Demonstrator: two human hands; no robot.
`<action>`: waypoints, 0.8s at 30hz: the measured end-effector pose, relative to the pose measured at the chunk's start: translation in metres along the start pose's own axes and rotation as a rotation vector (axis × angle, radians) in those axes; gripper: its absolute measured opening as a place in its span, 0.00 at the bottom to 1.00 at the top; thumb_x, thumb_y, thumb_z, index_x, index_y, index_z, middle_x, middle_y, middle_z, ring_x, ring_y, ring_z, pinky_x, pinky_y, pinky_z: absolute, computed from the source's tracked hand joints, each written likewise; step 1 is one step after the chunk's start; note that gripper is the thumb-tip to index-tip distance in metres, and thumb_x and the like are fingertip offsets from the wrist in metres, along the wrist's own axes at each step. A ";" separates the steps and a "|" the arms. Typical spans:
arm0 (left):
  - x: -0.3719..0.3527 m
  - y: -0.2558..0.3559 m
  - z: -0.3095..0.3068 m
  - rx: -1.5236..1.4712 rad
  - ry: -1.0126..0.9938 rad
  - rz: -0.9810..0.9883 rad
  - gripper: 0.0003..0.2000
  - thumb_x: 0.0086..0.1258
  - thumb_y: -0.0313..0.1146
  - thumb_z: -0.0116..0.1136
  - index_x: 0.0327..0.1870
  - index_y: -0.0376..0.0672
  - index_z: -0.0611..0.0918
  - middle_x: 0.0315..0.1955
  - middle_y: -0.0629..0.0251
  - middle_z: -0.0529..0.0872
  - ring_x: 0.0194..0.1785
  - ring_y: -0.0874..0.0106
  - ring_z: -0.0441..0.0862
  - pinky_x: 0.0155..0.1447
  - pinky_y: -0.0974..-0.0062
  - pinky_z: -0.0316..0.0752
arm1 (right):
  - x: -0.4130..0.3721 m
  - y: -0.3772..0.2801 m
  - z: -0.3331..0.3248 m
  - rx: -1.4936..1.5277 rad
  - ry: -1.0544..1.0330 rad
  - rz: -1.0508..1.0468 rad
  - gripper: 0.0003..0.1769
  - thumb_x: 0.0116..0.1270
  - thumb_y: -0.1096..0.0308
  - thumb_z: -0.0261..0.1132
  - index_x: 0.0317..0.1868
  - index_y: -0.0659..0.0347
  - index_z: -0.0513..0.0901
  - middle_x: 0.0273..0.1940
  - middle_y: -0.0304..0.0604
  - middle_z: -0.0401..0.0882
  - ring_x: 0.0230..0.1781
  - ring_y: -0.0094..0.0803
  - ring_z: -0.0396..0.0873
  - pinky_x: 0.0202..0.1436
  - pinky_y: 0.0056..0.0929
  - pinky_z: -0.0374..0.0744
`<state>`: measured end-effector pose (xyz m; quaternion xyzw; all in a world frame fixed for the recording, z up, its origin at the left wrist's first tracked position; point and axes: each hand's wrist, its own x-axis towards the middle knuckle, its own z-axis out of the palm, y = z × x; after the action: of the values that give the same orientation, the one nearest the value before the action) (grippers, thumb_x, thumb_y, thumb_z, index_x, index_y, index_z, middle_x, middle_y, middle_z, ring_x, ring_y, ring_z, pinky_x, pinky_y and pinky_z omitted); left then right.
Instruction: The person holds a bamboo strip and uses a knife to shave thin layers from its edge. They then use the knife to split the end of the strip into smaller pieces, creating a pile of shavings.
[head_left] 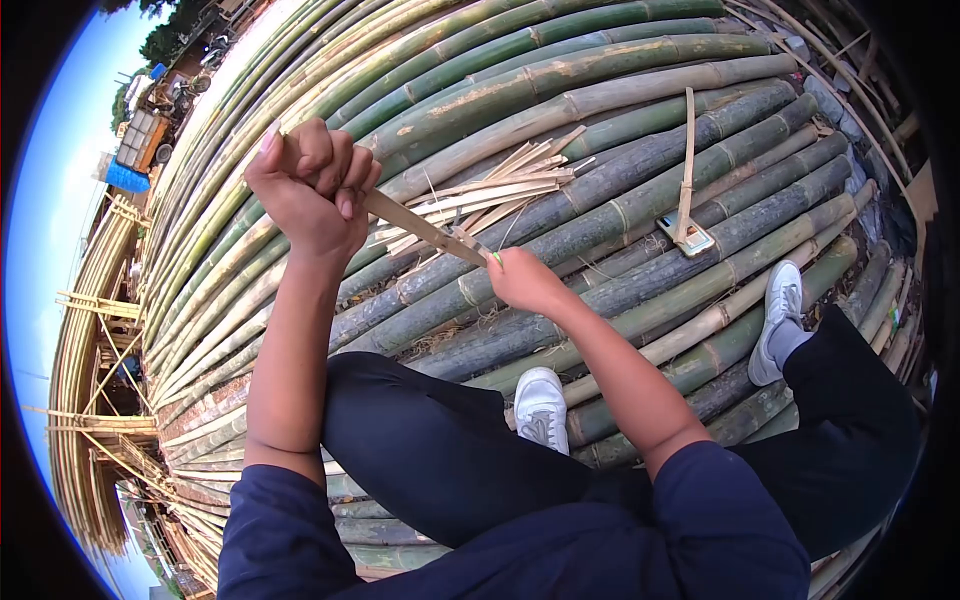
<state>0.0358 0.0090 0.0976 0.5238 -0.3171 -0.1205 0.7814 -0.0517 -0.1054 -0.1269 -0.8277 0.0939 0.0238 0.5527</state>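
Nearest, black trousers (420,450) and a white sneaker (540,408) rest on stacked green bamboo poles (620,150). Above the poles, the left hand (315,185) has its grip closed in a fist round one end of a pale split bamboo strip (420,228). At the strip's other end the right hand (525,280) is curled closed; what it encloses is hidden. Behind lie loose pale slivers (500,185).

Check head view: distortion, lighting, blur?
Head view: strong fisheye, bamboo poles bow into arcs, black vignette rings the frame; daylight soft and even, no hard shadows, mild sheen on upper poles; sky at the left edge pale, nearly washed out; left hand and bamboo strip sharp, no motion blur; far buildings top left small and soft.
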 end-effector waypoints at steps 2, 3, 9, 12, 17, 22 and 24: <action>-0.002 0.000 0.001 0.014 -0.004 -0.026 0.24 0.71 0.56 0.35 0.16 0.52 0.58 0.07 0.76 0.54 0.10 0.79 0.50 0.20 0.78 0.48 | 0.013 0.034 0.038 -0.035 0.073 0.034 0.25 0.73 0.59 0.50 0.31 0.74 0.82 0.31 0.67 0.81 0.36 0.64 0.80 0.44 0.53 0.78; -0.002 0.000 0.002 0.010 -0.005 -0.026 0.24 0.71 0.56 0.35 0.16 0.52 0.58 0.07 0.76 0.54 0.10 0.79 0.50 0.20 0.78 0.48 | 0.017 0.057 0.050 -0.086 0.067 0.077 0.24 0.72 0.61 0.50 0.30 0.74 0.82 0.31 0.67 0.81 0.36 0.64 0.80 0.44 0.52 0.78; 0.002 0.001 -0.002 0.027 0.013 -0.022 0.24 0.71 0.56 0.35 0.16 0.52 0.57 0.08 0.76 0.54 0.10 0.78 0.49 0.20 0.77 0.47 | -0.006 0.084 0.019 0.002 -0.106 0.404 0.19 0.72 0.65 0.52 0.47 0.78 0.74 0.39 0.71 0.79 0.33 0.65 0.79 0.42 0.54 0.77; 0.001 0.003 -0.011 -0.002 0.057 0.032 0.23 0.71 0.52 0.37 0.16 0.52 0.59 0.08 0.75 0.54 0.09 0.78 0.50 0.18 0.78 0.48 | 0.005 0.087 0.006 0.000 -0.119 0.366 0.18 0.71 0.67 0.53 0.52 0.76 0.68 0.42 0.72 0.78 0.35 0.66 0.79 0.43 0.54 0.77; 0.003 0.006 -0.024 -0.019 0.049 0.028 0.22 0.71 0.51 0.36 0.16 0.51 0.59 0.08 0.75 0.55 0.08 0.78 0.51 0.17 0.78 0.49 | -0.001 0.062 0.005 -0.174 0.167 -0.013 0.12 0.71 0.69 0.54 0.35 0.71 0.77 0.33 0.63 0.80 0.40 0.61 0.79 0.45 0.53 0.75; 0.002 0.005 -0.025 -0.103 -0.217 -0.002 0.24 0.72 0.53 0.38 0.15 0.52 0.59 0.07 0.77 0.57 0.08 0.81 0.56 0.16 0.82 0.50 | -0.022 -0.011 0.013 0.019 0.274 -0.039 0.14 0.72 0.68 0.54 0.35 0.73 0.76 0.30 0.66 0.79 0.36 0.62 0.79 0.42 0.54 0.76; 0.002 0.004 -0.022 -0.116 -0.285 -0.013 0.24 0.73 0.53 0.40 0.15 0.52 0.59 0.07 0.78 0.57 0.07 0.82 0.58 0.15 0.85 0.50 | -0.027 -0.026 0.021 0.026 0.256 -0.049 0.14 0.72 0.68 0.53 0.35 0.73 0.75 0.29 0.66 0.79 0.35 0.62 0.79 0.41 0.54 0.75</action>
<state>0.0506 0.0260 0.0960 0.4573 -0.4139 -0.2169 0.7566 -0.0720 -0.0730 -0.1071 -0.8187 0.1440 -0.0968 0.5474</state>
